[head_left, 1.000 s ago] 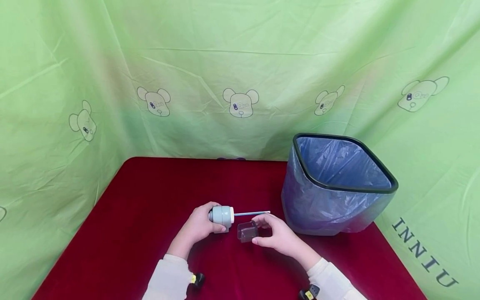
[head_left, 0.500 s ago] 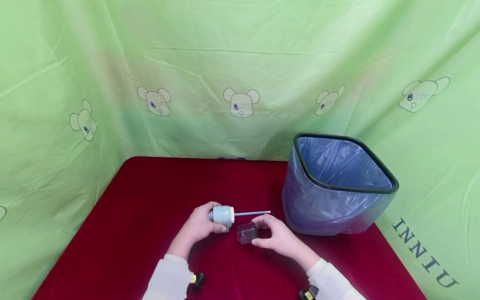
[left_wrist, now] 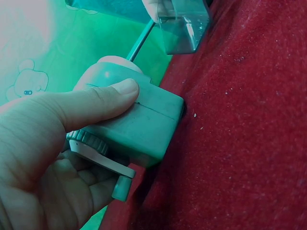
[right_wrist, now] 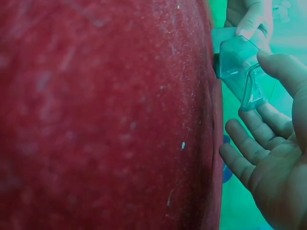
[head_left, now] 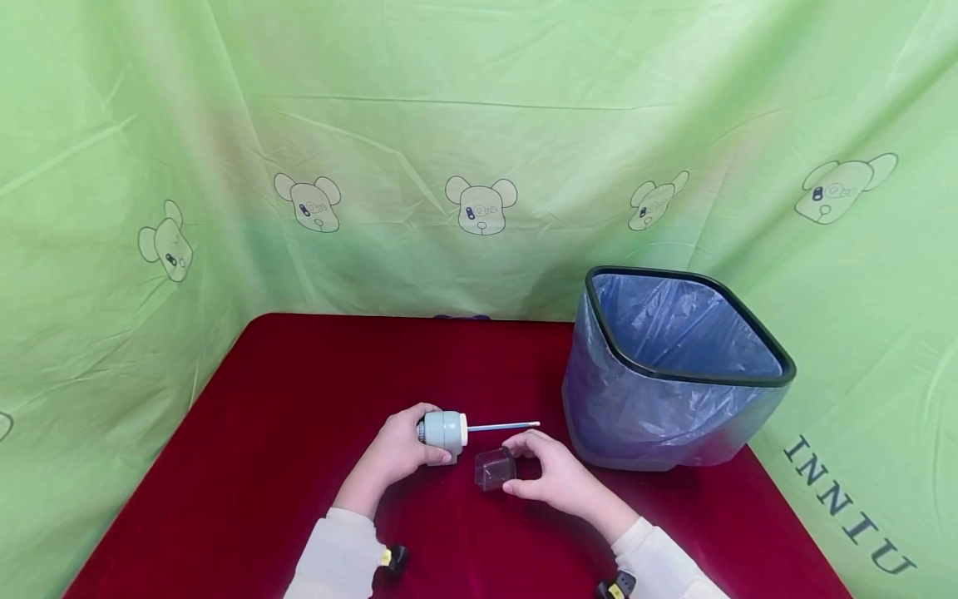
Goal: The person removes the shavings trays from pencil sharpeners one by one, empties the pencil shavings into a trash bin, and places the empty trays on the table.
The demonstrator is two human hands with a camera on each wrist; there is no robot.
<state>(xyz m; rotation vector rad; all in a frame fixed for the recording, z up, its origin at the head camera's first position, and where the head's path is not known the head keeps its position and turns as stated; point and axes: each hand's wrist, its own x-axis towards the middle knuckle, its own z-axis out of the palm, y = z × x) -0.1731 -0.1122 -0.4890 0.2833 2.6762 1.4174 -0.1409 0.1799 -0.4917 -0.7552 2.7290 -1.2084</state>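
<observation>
My left hand [head_left: 394, 452] grips a pale blue-grey crank pencil sharpener [head_left: 444, 430], its thumb across the body. The crank handle [left_wrist: 108, 165] shows below that thumb in the left wrist view. A slim pencil [head_left: 503, 427] sticks out of the sharpener's white-ringed front, pointing right. Between thumb and fingertips, my right hand [head_left: 557, 472] holds a clear, smoky plastic shavings box [head_left: 494, 471], apart from the sharpener and just above the cloth. In the right wrist view, the other fingers [right_wrist: 242, 160] of that hand are spread loosely. Whether the box contains shavings, I cannot tell.
A black-rimmed bin [head_left: 674, 378] lined with a bluish plastic bag stands at the right of the red-covered table [head_left: 359, 362]. Green curtain [head_left: 419, 108] with bear prints encloses the back and sides. A few pale specks lie on the cloth.
The shavings box in my right hand has tilted and sunk slightly towards me. My left hand, the sharpener and the pencil have stayed in place.
</observation>
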